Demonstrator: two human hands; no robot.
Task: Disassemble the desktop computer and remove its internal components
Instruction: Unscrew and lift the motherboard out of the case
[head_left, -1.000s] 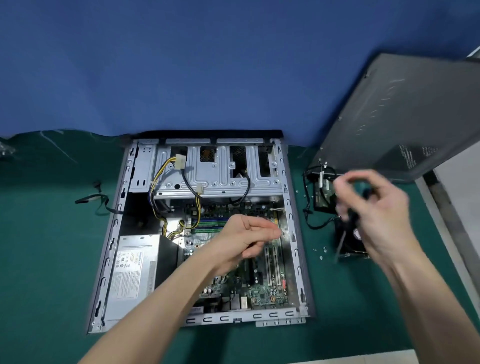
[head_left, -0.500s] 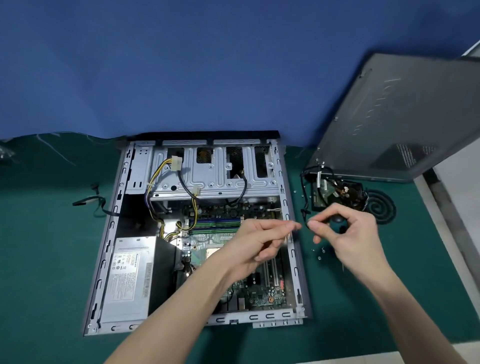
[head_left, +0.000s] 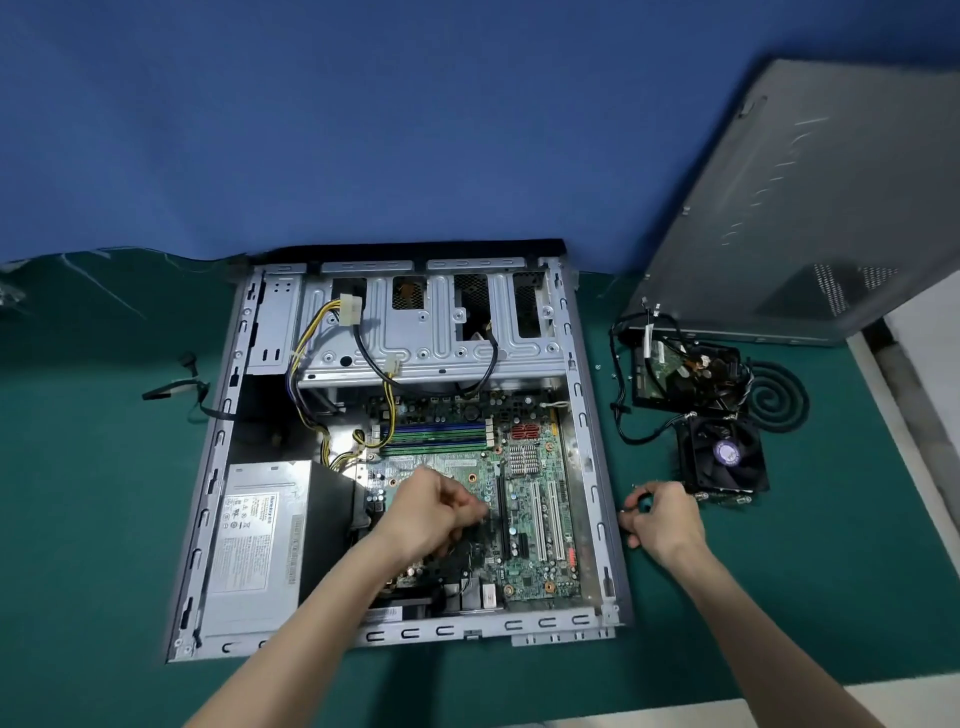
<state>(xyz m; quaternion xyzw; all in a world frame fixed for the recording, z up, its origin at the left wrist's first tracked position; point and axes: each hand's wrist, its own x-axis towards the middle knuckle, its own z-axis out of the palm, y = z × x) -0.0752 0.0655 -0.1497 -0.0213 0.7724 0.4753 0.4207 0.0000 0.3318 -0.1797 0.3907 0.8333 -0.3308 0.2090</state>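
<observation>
The open computer case (head_left: 593, 467) lies flat on the green mat. Inside it are the green motherboard (head_left: 524, 525), RAM sticks (head_left: 436, 434), a silver power supply (head_left: 254, 540) at the lower left and a metal drive cage (head_left: 431, 338) at the far end. My left hand (head_left: 431, 514) hovers over the middle of the motherboard with its fingers curled, and I see nothing in them. My right hand (head_left: 662, 519) rests on the mat just right of the case wall, thumb and forefinger pinching what looks like a small screw.
Removed parts lie right of the case: a black cooler fan (head_left: 724, 452) and a drive with tangled cables (head_left: 675, 369) beside a black coil (head_left: 779, 400). The grey side panel (head_left: 810, 208) leans at the far right. A loose cable (head_left: 176, 389) lies to the left.
My hands met above the case's right wall, then parted. The left went back over the motherboard. The right dropped to the mat beside the case.
</observation>
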